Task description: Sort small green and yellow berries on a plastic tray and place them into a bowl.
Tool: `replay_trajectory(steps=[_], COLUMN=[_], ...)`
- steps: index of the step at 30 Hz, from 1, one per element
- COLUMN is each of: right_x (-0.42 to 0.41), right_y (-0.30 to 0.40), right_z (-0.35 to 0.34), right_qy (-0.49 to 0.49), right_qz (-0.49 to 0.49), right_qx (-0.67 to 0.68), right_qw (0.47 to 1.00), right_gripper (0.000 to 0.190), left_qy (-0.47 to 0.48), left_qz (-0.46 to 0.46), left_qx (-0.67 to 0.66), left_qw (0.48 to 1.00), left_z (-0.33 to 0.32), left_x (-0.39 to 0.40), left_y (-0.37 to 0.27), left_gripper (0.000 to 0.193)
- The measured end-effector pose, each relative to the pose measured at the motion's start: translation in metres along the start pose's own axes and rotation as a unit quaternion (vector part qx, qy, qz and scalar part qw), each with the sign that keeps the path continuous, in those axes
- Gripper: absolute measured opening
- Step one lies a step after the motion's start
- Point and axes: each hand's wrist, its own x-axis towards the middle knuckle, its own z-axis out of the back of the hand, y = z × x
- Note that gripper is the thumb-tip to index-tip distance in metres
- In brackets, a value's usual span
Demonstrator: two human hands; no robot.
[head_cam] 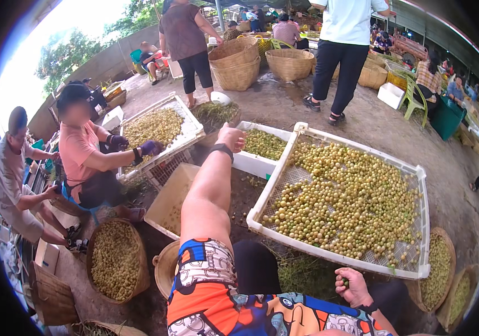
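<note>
A white mesh-bottomed plastic tray point(260, 206) lies before me, covered with small round yellow-green fruits point(348, 197). My left hand point(232, 137) is stretched far forward over the near edge of a white foam box point(245, 161) with greener fruits point(263, 144) in it; whether the fingers hold anything is not clear. Below the tray's near edge, my right hand point(352, 287) is curled around a few small green fruits point(345, 282). Both wrists wear dark bands.
Left of my arm are an open pale bin point(172, 197), a wicker basket of fruit point(138, 269) and a co-worker in pink point(84, 155) at another fruit tray point(193, 134). Fruit baskets point(449, 256) stand right. Two people stand ahead, near large wicker baskets point(235, 75).
</note>
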Motion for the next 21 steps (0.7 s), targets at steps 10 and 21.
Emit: replay_trajectory(steps=[10, 21], right_x=[0.008, 0.022], right_y=[0.009, 0.015], right_z=[-0.004, 0.003], right_qy=[-0.015, -0.012], right_qz=[-0.017, -0.031], right_qx=[-0.011, -0.004], right_qw=[1.0, 0.999], right_gripper=[0.008, 0.01], left_qy=[0.028, -0.026], left_qz=[0.009, 0.017], left_qx=[0.02, -0.004], left_qw=[0.999, 1.0], left_z=[-0.008, -0.026], left_x=[0.045, 0.06], left_y=[0.0, -0.026], left_gripper=[0.099, 0.093])
